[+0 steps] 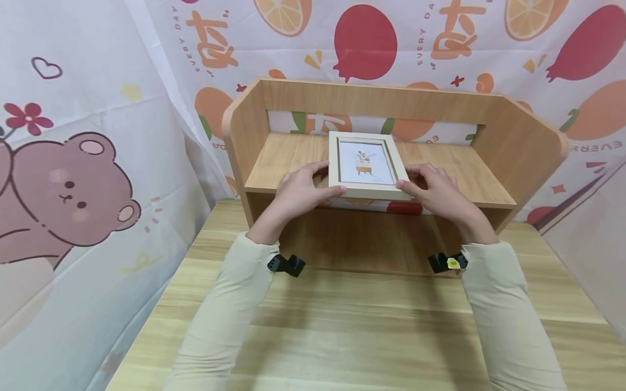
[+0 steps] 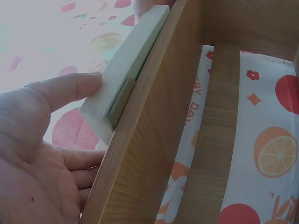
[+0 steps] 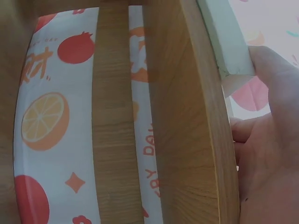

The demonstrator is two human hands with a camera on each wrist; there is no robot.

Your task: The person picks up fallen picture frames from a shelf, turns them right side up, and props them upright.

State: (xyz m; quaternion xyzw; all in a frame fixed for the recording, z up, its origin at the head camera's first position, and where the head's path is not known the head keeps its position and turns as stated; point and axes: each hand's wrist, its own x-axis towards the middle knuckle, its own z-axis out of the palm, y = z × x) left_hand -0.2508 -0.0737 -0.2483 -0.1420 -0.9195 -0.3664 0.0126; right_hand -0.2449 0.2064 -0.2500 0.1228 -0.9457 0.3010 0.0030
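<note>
- Left hand (image 1: 304, 187): thumb on the near left corner of the picture frame (image 1: 367, 163), fingers along its side, so it's holding that end.
- Right hand (image 1: 435, 190): mirrors it, thumb on the near right corner, fingers mostly hidden behind.
- The frame is face up around the middle of the upper shelf (image 1: 455, 163), right at the front edge. Can't tell if the shelf is taking its full weight.
- My worry: let go with too much of it past that front edge and it could tip and drop. If one hand eases off first, I'd expect it to twist or slide.
- Fingers could also get pinched between frame and shelf if it's lowered fast.
- Those black wrist mounts (image 1: 286, 264) might knock the shelf's front edge if the arms reach in further.
- Below, the whole shelf unit (image 1: 246, 136) stands toward the back edge of a pale wood-grain worktop (image 1: 367, 331).
- Around it: fruit-print cloth (image 1: 365, 41) behind, bear-print cloth (image 1: 73, 190) off the worktop's left edge.
</note>
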